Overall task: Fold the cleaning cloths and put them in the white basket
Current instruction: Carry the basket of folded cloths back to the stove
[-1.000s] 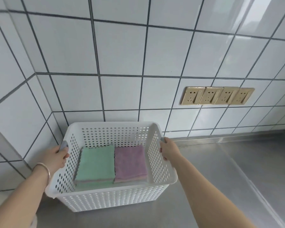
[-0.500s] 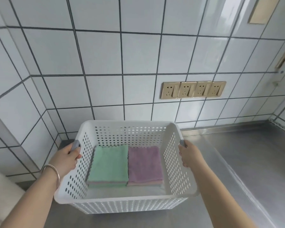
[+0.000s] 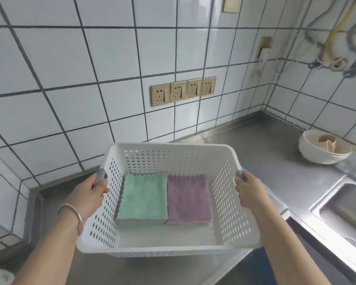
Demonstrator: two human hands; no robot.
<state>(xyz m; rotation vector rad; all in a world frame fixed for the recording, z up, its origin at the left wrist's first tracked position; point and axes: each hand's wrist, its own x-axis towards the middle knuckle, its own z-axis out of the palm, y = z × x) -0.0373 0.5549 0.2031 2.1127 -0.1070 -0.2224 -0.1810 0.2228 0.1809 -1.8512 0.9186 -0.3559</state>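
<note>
Between both hands (image 3: 86, 194) (image 3: 250, 192), white basket (image 3: 168, 246) holds folded cloths (image 3: 164, 199).

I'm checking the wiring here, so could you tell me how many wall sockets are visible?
4 gold sockets in one row on the tiled wall above the white basket: leftmost, second, third, rightmost.

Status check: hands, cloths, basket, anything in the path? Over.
Left hand and right hand grip the white basket by its grey handles. Green cloth and purple cloth folded inside. Bowl and sink right.
</note>
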